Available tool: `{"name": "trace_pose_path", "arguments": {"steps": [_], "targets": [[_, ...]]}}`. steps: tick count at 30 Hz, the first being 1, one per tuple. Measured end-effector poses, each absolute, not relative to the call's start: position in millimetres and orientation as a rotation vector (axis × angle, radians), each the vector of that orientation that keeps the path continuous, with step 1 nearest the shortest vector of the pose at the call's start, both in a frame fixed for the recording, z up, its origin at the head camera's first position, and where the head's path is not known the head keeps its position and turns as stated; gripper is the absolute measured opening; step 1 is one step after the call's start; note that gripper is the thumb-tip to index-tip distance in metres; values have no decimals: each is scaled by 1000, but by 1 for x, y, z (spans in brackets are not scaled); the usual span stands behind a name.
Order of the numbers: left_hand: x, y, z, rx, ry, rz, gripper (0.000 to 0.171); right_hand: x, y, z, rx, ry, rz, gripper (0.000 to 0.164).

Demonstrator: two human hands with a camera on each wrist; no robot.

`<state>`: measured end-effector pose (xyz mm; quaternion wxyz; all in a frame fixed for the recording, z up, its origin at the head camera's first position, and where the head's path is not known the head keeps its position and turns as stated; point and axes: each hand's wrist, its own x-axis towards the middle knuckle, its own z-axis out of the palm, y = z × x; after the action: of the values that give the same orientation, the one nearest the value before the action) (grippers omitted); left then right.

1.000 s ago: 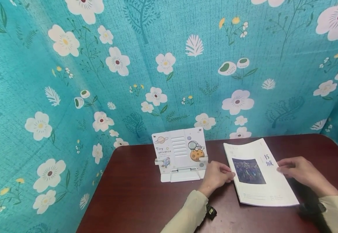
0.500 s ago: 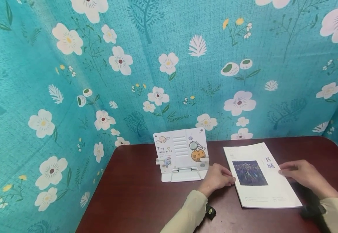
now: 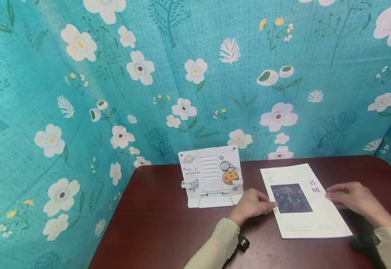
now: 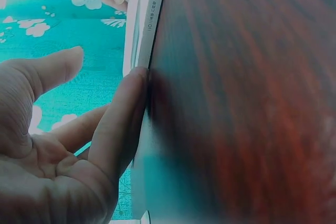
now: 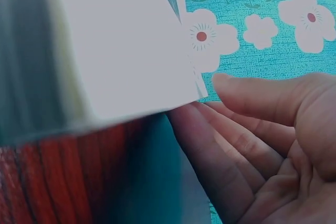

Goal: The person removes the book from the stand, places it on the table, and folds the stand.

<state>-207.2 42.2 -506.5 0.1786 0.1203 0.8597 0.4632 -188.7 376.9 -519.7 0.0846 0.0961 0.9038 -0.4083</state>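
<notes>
**Book between two light side touches**

The cloth [image 3: 212,89] closes off the space behind the worktop [image 3: 148,224], so what room I have lies over the wood. I judge it best to let that wood take the weight. A strip of it shows between the book's top and the back edge; more shows left of the stand and in front of it, which I read as my widest room.

The book [image 3: 306,201] lies face up on the worktop's right part, its bottom edge towards me. The stand [image 3: 210,175] is to its left, its base close by my left grip, so a careless sideways swing there could knock it.

My left grip [image 3: 254,203] and right grip [image 3: 351,198] are at opposite long sides of the book, nearly level. Neither closes round it: both are wide, thumbs spread away. Equal pressure should keep the book square; more from one side would likely turn it.

The left fingertips [image 4: 138,80] meet the printed spine, probably the firmer side. The right fingertips [image 5: 185,119] touch the other edge from beneath, where pages could fan; whether that edge is lifted I cannot tell.
</notes>
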Motion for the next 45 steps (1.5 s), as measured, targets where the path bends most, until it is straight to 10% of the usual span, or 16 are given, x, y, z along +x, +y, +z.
{"name": "trace_pose_path", "arguments": {"steps": [45], "targets": [[-197, -9, -470, 514, 2438, 1479, 30, -174, 297, -466, -15, 3060, -1131, 37]]}}
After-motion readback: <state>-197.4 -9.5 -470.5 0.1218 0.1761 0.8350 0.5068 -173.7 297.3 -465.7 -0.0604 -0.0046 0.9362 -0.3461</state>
